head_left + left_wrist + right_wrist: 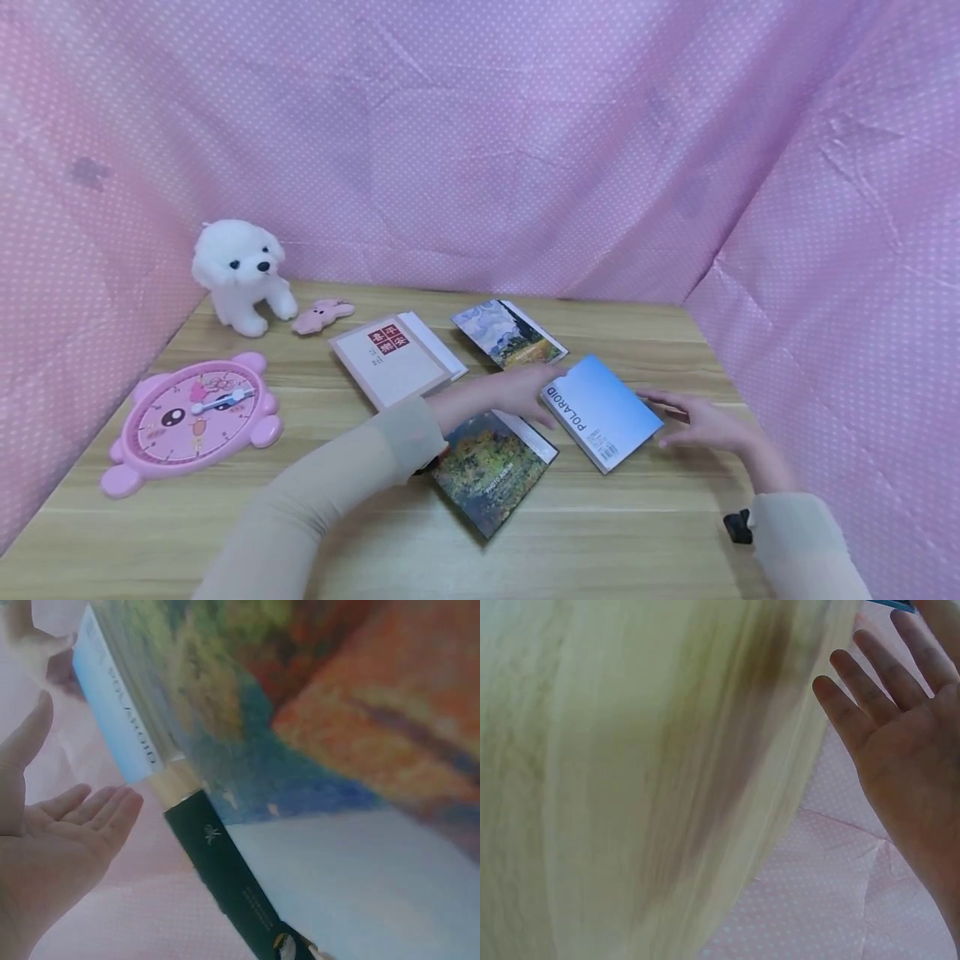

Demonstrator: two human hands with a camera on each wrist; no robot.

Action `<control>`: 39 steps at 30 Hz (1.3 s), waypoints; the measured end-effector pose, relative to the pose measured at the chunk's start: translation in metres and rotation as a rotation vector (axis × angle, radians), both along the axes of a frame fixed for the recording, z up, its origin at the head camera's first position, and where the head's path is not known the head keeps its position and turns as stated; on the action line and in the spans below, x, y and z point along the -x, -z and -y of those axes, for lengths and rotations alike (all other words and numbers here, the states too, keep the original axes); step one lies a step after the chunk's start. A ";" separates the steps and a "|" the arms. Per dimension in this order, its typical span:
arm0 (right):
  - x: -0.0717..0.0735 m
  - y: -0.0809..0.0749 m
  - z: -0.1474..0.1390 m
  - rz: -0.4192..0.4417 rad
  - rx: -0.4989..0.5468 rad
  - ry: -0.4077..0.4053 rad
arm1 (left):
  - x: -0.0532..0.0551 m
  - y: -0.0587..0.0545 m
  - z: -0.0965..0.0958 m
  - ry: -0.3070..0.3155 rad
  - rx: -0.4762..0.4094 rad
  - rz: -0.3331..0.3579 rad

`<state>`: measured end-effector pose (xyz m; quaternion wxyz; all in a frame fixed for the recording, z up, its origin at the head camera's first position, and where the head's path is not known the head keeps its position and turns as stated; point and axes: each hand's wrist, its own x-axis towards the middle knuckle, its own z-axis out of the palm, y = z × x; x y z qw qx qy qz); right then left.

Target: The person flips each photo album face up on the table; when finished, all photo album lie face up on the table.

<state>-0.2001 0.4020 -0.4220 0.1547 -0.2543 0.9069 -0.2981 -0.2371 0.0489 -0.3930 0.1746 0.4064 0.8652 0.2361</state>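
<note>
A blue-to-white book-shaped item lettered POLAROID (600,412) lies at an angle on the right side of the table. My left hand (519,393) reaches across to its left corner, fingertips right at the edge and fingers extended. On the opposite side, my right hand (705,421) has its fingers near the right corner, thumb apart. Both hands look relaxed, curled round nothing. In the left wrist view the palm (60,840) faces the item's lettered side. The right wrist view shows spread, straight fingers (870,686). Below the left forearm lies a dark floral photo album (491,475), partly covered by the wrist.
Behind the left hand lies a landscape-painted album (506,333). Left of it is a cream album with red characters (386,358). A white plush dog (243,279), a small pink plush (322,317) and a pink toy clock (197,412) occupy the left. Pink dotted cloth (480,150) surrounds the table.
</note>
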 end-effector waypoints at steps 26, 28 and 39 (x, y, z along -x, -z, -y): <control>0.010 0.001 0.006 0.081 0.039 0.052 | 0.017 0.008 -0.012 -0.039 0.112 0.043; 0.010 0.001 0.006 0.076 0.059 0.042 | 0.017 0.007 -0.012 -0.043 0.108 0.047; 0.006 -0.010 0.007 0.123 0.220 0.090 | 0.017 0.009 -0.015 -0.078 0.012 0.089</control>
